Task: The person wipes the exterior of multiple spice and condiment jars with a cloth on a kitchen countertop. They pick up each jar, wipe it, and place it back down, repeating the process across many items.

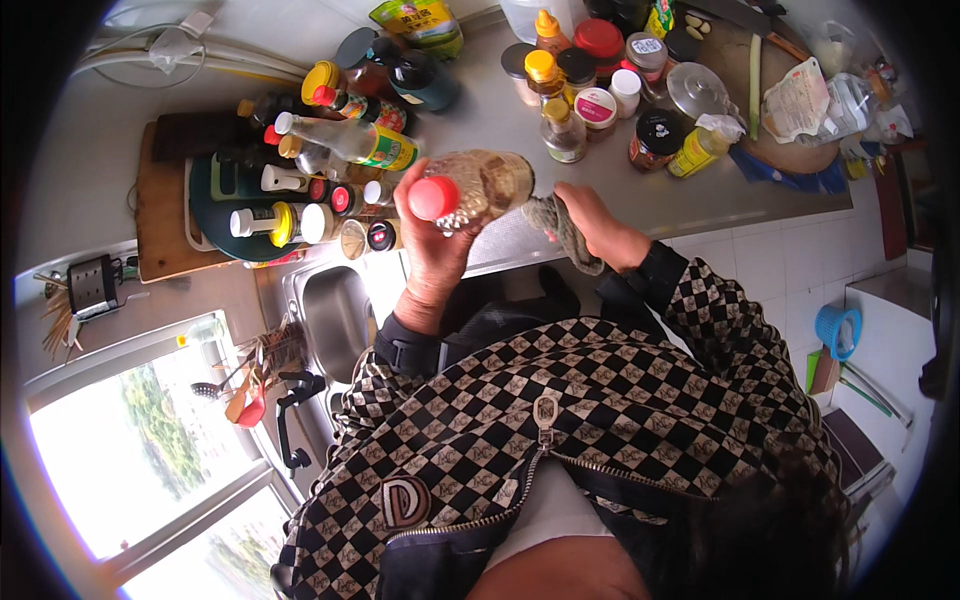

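My left hand (436,251) grips a clear jar with a red lid (480,187), tilted over the counter's front edge; its brownish contents are hard to make out. Close to the jar's base, my right hand (596,225) holds a crumpled grey-green cloth (564,232). Beyond the jar lies the steel countertop (480,112). Left of my left hand, a clear bottle with a yellow-green label (352,140) stands among crowded bottles and jars. A small glass bottle with a gold cap (563,135) stands behind my right hand.
Several lidded jars, one with a pink label (596,109), crowd the counter's right half. Farther right, a round chopping board (795,150) bears a cleaver, a green stalk and packets. A steel sink (337,322) is at left, near a wooden board (161,225) and hanging utensils (247,401).
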The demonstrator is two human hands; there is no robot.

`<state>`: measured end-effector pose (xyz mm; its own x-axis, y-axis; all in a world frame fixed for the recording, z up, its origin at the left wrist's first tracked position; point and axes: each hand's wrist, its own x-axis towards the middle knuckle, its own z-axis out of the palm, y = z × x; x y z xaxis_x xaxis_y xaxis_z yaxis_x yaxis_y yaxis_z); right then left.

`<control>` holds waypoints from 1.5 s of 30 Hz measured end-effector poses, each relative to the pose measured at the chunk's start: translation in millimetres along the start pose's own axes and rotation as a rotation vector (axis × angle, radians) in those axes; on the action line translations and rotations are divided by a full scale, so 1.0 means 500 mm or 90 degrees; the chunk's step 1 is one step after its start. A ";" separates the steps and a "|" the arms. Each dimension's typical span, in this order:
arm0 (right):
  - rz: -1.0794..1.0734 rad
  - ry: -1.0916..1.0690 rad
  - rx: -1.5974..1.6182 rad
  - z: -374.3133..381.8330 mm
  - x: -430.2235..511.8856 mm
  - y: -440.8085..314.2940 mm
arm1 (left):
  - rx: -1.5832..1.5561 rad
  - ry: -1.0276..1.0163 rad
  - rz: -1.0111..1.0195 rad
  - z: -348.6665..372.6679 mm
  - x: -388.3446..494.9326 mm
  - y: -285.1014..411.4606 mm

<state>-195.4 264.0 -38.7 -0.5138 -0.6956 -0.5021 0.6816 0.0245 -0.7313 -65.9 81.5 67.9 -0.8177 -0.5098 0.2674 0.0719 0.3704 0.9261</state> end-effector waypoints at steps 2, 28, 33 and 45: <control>0.010 0.053 0.002 -0.011 -0.010 0.008 | -0.036 0.031 -0.027 -0.029 0.017 -0.015; -0.018 0.124 -0.036 -0.135 -0.029 0.007 | 0.497 0.211 0.187 -0.091 0.016 -0.017; 0.000 0.034 0.005 -0.129 -0.065 -0.015 | 0.397 -0.076 0.051 0.092 0.049 -0.080; -0.517 0.024 -0.539 -0.007 -0.140 -0.231 | 0.378 -0.157 0.006 0.243 0.081 -0.152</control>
<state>-240.0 312.6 79.5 -0.6626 -0.7057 0.2510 -0.4111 0.0626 -0.9094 -173.9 126.9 -23.8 -0.9309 -0.3372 0.1402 -0.1909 0.7766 0.6004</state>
